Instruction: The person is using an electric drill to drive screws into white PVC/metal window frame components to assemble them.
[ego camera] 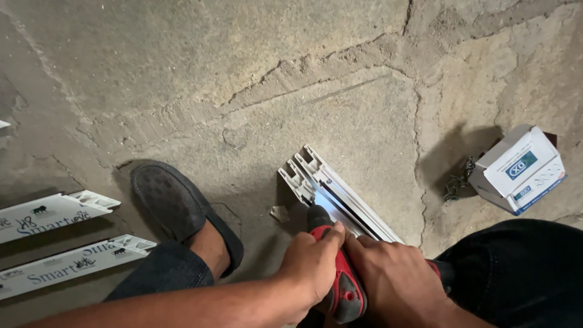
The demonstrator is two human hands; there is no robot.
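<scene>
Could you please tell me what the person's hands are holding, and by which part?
Both the left hand and right hand grip a red and black power drill around its body, its nose against the white window-frame profile.

Bare forearms, no sleeves: left hand (313, 264), right hand (395, 279). Dark jeans; dark textured slip-on shoe (176, 203) at nine o'clock, sockless ankle.

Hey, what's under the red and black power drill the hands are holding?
The white window-frame profile lies under the red and black power drill. The left hand and right hand cover the contact point.
</scene>
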